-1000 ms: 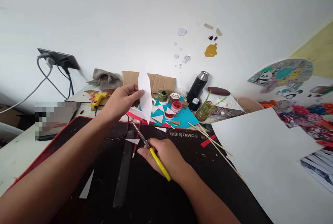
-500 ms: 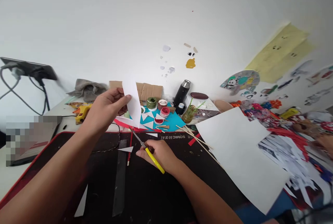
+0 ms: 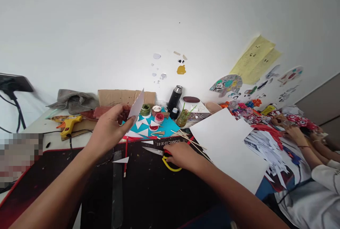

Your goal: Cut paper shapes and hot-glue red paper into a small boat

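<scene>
My left hand (image 3: pixel 110 129) is raised above the black desk mat (image 3: pixel 148 193) and pinches a white paper piece (image 3: pixel 137 106) by its lower edge. My right hand (image 3: pixel 182 154) rests on the mat, fingers curled over the yellow handles of the scissors (image 3: pixel 162 155), whose blades lie flat and point left. A red pencil (image 3: pixel 125 156) and a small white paper triangle (image 3: pixel 121 160) lie on the mat between my hands.
A blue sheet (image 3: pixel 170 126) holds white triangles and paint jars (image 3: pixel 159 117). Behind stand a black flask (image 3: pixel 174 98), cardboard (image 3: pixel 117 96) and a yellow glue gun (image 3: pixel 69 122). A large white sheet (image 3: pixel 228 144) and wooden skewers (image 3: pixel 190 138) lie right. Another person's hands (image 3: pixel 294 133) work among paper scraps at far right.
My right hand has moved right and lowered the scissors flat onto the mat. My left hand tilted the paper piece edge-on. The view swung right, bringing another person into sight.
</scene>
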`<action>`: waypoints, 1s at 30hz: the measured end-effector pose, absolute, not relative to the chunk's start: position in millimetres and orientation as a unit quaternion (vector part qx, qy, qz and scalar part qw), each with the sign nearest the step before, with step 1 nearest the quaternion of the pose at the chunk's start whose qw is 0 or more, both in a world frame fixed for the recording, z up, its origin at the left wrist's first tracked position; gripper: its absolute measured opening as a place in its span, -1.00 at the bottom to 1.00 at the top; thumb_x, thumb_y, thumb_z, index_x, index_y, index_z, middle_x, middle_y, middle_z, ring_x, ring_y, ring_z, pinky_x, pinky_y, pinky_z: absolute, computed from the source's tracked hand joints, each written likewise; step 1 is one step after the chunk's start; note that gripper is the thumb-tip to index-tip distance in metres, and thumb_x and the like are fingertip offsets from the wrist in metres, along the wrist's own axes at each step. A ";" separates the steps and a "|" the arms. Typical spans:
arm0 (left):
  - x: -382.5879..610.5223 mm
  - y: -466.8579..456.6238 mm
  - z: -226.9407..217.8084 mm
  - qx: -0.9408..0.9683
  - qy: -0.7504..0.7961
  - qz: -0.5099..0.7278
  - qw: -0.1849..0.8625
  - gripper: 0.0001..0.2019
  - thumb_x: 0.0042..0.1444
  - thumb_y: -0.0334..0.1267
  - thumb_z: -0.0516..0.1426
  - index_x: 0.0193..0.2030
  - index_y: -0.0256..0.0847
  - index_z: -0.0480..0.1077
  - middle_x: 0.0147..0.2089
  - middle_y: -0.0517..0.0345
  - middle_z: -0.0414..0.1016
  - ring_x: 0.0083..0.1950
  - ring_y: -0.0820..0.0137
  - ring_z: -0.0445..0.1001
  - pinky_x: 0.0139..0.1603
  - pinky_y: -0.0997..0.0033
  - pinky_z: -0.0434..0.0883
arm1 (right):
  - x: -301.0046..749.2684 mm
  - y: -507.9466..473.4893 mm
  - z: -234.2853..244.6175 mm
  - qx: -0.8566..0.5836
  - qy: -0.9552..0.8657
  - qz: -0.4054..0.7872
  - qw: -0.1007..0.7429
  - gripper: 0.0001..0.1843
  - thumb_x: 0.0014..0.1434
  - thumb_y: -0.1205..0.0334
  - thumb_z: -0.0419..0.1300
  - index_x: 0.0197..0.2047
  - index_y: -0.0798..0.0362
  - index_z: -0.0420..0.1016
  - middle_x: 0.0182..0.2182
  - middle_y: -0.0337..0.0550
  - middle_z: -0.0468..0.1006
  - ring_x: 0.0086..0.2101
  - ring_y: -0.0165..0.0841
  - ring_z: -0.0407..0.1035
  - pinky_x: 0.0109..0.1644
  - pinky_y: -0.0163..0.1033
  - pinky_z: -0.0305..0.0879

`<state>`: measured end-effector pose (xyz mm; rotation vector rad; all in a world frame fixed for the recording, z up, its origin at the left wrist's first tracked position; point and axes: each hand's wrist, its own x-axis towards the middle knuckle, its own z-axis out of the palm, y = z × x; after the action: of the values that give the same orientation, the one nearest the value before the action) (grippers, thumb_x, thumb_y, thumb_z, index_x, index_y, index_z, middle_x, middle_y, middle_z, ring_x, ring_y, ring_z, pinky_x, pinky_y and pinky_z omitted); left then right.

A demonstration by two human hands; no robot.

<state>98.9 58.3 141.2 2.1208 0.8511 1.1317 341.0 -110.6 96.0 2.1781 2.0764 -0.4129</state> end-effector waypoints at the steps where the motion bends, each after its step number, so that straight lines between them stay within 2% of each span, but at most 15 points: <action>1: 101.0 58.5 136.2 0.812 0.310 0.419 0.263 -0.76 0.27 0.03 0.20 -0.12 -0.07 0.48 -0.19 0.08 0.67 -0.25 0.20 0.56 -0.23 0.23 0.43 | 346.3 -110.3 99.9 0.723 0.676 -0.132 0.044 -0.77 0.29 0.28 0.50 0.02 0.04 0.75 -0.03 0.14 0.80 -0.03 0.06 0.69 -0.07 -0.12 0.42; 4: 107.5 59.1 122.2 0.862 0.249 0.415 0.154 -0.88 0.37 -0.15 0.14 -0.11 -0.08 0.48 -0.15 0.04 0.66 -0.15 0.14 0.59 -0.16 0.20 0.45 | 352.7 -111.1 108.1 0.734 0.666 -0.129 -0.011 -0.82 0.41 0.22 0.41 0.04 0.04 0.75 -0.01 0.11 0.79 0.01 0.02 0.67 -0.02 -0.10 0.44; 5: 109.5 59.2 118.3 0.876 0.218 0.415 0.112 -0.89 0.39 -0.23 0.12 -0.10 -0.09 0.49 -0.14 0.02 0.66 -0.11 0.12 0.59 -0.12 0.18 0.46 | 352.1 -111.4 108.1 0.733 0.661 -0.149 -0.059 -0.81 0.45 0.15 0.37 0.06 0.01 0.74 -0.04 0.05 0.79 -0.02 -0.04 0.68 -0.02 -0.12 0.45; 7: 112.8 58.8 112.1 0.897 0.158 0.411 0.028 -0.82 0.41 -0.38 0.07 -0.10 -0.12 0.51 -0.11 -0.02 0.66 -0.09 0.11 0.57 -0.07 0.14 0.46 | 348.6 -110.6 102.3 0.708 0.618 -0.257 -0.226 -0.75 0.49 0.02 0.33 -0.01 0.00 0.73 -0.16 -0.07 0.78 -0.16 -0.16 0.69 -0.09 -0.16 0.47; 10: 116.6 56.5 105.9 0.909 0.102 0.397 -0.074 -0.77 0.45 -0.46 0.07 -0.06 -0.16 0.55 -0.12 -0.05 0.65 -0.12 0.10 0.51 -0.09 0.11 0.42 | 343.6 -103.4 82.3 0.632 0.489 -0.423 -0.428 -0.41 0.42 -0.37 0.27 -0.09 0.06 0.66 -0.25 -0.08 0.72 -0.31 -0.22 0.70 -0.25 -0.22 0.50; 13: 119.3 52.8 101.2 0.914 0.077 0.380 -0.119 -0.77 0.45 -0.47 0.09 -0.04 -0.16 0.57 -0.11 -0.05 0.64 -0.10 0.10 0.49 -0.09 0.11 0.40 | 341.7 -92.0 62.8 0.573 0.396 -0.479 -0.534 -0.17 0.25 -0.61 0.28 -0.07 0.09 0.63 -0.31 -0.09 0.69 -0.46 -0.29 0.62 -0.42 -0.27 0.44; 17: 122.1 48.7 94.9 0.916 0.069 0.367 -0.149 -0.75 0.42 -0.50 0.10 -0.06 -0.15 0.59 -0.10 -0.04 0.64 -0.12 0.13 0.48 -0.07 0.12 0.40 | 335.9 -82.2 55.6 0.527 0.347 -0.545 -0.553 -0.11 0.22 -0.66 0.26 -0.04 0.11 0.59 -0.39 -0.14 0.66 -0.53 -0.30 0.59 -0.54 -0.31 0.36; 20: 122.6 48.1 89.5 0.917 0.073 0.362 -0.151 -0.76 0.40 -0.49 0.13 -0.04 -0.14 0.60 -0.08 -0.05 0.65 -0.09 0.10 0.49 -0.06 0.09 0.41 | 327.0 -77.2 59.4 0.517 0.354 -0.581 -0.519 -0.21 0.18 -0.58 0.37 -0.12 0.06 0.53 -0.47 -0.21 0.64 -0.59 -0.34 0.56 -0.58 -0.36 0.29; 24: 119.5 55.8 83.9 0.924 0.093 0.354 -0.108 -0.73 0.40 -0.48 0.13 0.00 -0.08 0.61 -0.03 -0.06 0.68 -0.03 0.06 0.54 -0.01 0.05 0.43 | 318.2 -66.5 61.6 0.530 0.369 -0.571 -0.507 -0.35 0.15 -0.41 0.49 -0.20 0.03 0.48 -0.58 -0.31 0.59 -0.67 -0.43 0.42 -0.61 -0.40 0.15; 27: 113.0 69.2 87.1 0.891 0.198 0.409 -0.001 -0.75 0.44 -0.36 0.12 0.08 -0.06 0.61 0.09 -0.13 0.69 0.09 0.02 0.57 0.12 -0.02 0.47 | 315.9 -58.0 56.7 0.539 0.376 -0.543 -0.524 -0.38 0.16 -0.37 0.47 -0.18 0.03 0.50 -0.60 -0.33 0.57 -0.68 -0.42 0.41 -0.62 -0.38 0.11; 29: 107.6 77.7 93.8 0.826 0.316 0.448 0.134 -0.76 0.47 -0.16 0.14 0.13 -0.09 0.58 0.10 -0.15 0.69 0.09 0.03 0.61 0.14 -0.02 0.51 | 313.9 -54.5 50.7 0.540 0.372 -0.516 -0.551 -0.40 0.20 -0.38 0.43 -0.19 0.01 0.48 -0.60 -0.34 0.56 -0.68 -0.40 0.42 -0.62 -0.36 0.12; 30: 105.5 80.6 97.7 0.791 0.363 0.441 0.217 -0.69 0.46 -0.02 0.14 0.13 -0.12 0.57 0.05 -0.13 0.69 0.02 0.05 0.63 0.09 0.02 0.54 | 312.4 -53.7 47.4 0.542 0.370 -0.503 -0.562 -0.41 0.22 -0.39 0.40 -0.20 0.00 0.47 -0.60 -0.34 0.56 -0.68 -0.40 0.42 -0.62 -0.36 0.13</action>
<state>105.5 80.6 97.7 2.1921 1.0053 1.2227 312.4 -53.7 47.4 2.8425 1.9420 -2.6357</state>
